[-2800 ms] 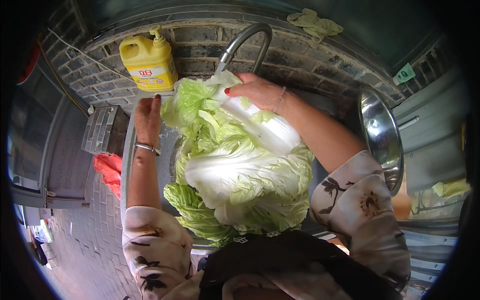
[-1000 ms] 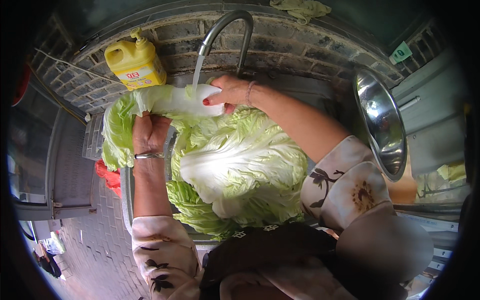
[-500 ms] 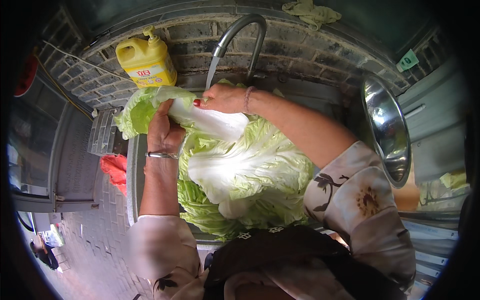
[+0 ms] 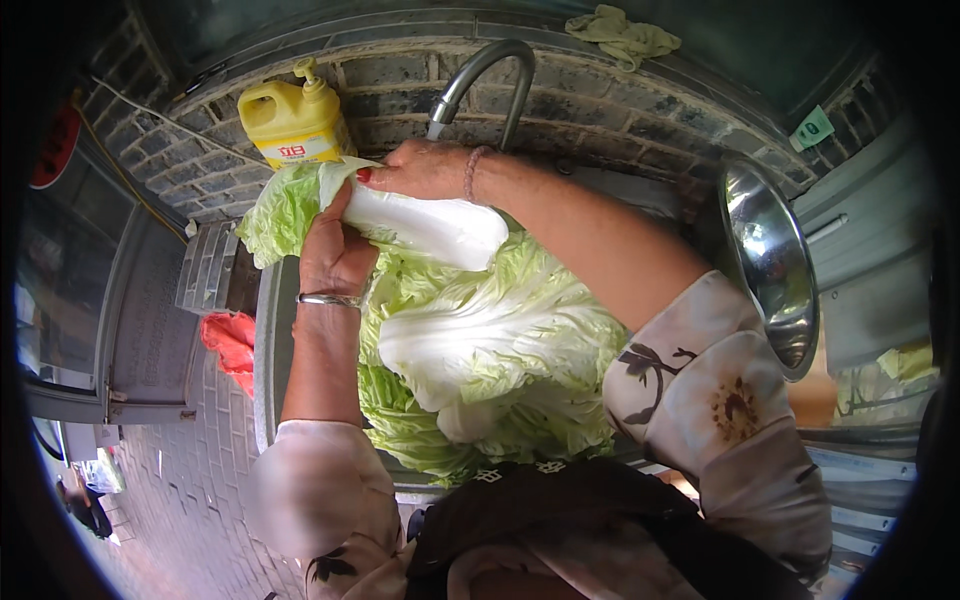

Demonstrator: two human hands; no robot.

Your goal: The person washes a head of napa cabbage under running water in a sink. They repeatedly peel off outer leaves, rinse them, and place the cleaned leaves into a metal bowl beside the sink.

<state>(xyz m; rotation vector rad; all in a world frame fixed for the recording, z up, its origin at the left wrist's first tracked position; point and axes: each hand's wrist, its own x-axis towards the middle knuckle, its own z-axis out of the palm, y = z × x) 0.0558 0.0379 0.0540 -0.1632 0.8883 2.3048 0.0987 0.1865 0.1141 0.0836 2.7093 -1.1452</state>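
A long napa cabbage leaf point(image 4: 430, 228), white along its rib and pale green at its curled left end, lies across my two hands above the sink. My left hand point(image 4: 335, 255) grips it from below near the leafy end, thumb up against it. Over its upper edge my right hand point(image 4: 425, 170) is closed, just below the mouth of the curved metal faucet point(image 4: 490, 75); most of those fingers are hidden behind the leaf. Under the held leaf, a heap of napa cabbage leaves point(image 4: 490, 340) fills the sink, a broad white-ribbed one on top.
A yellow pump jug point(image 4: 290, 125) stands by the brick wall at the back left. To the right, a shiny steel bowl point(image 4: 770, 265) leans on its side. A pale cloth point(image 4: 622, 35) lies on the ledge above, and a red bag point(image 4: 230, 345) is left of the sink point(image 4: 266, 370).
My right hand has shifted left and up along the leaf, under the faucet. The water stream seen earlier below the spout is now mostly hidden by that hand.
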